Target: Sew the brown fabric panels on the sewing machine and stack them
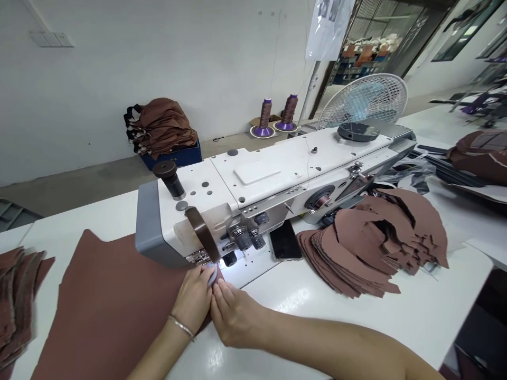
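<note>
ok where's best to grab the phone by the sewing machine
Probably the near end of the phone, coming from the front and pinching its long edges: it lies flat, and the sewing machine crowds its far end.

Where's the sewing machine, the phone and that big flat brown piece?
Sewing machine (259,175): head view, on its white top.
Phone (285,243): head view, on its dark screen.
Big brown piece (113,295): head view, on its broad middle.
</note>
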`<action>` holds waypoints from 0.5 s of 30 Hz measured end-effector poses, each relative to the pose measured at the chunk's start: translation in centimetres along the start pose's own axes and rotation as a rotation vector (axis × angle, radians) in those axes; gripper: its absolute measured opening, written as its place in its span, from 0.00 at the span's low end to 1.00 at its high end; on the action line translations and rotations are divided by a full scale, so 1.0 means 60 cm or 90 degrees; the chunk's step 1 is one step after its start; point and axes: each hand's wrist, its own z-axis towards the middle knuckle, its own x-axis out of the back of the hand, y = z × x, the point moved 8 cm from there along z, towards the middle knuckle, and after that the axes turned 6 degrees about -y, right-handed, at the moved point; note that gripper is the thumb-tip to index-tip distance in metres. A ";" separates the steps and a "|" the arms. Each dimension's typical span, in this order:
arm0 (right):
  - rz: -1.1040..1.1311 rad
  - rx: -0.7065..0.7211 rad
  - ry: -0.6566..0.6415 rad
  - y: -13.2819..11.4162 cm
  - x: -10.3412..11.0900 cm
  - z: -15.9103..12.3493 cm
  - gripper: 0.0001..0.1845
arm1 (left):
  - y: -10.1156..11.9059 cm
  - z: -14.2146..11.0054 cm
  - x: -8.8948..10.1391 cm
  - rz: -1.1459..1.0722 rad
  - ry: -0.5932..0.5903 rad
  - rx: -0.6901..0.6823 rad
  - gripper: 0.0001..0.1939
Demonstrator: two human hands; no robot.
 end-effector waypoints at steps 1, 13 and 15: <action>-0.004 0.005 -0.003 -0.002 0.000 0.000 0.15 | -0.005 -0.005 0.005 0.029 0.049 -0.018 0.17; 0.023 -0.012 -0.018 0.008 0.001 0.019 0.11 | 0.024 -0.017 0.020 0.211 0.304 -0.359 0.15; 0.040 -0.010 -0.011 0.004 0.006 0.016 0.12 | 0.018 -0.010 0.015 0.221 0.281 -0.363 0.14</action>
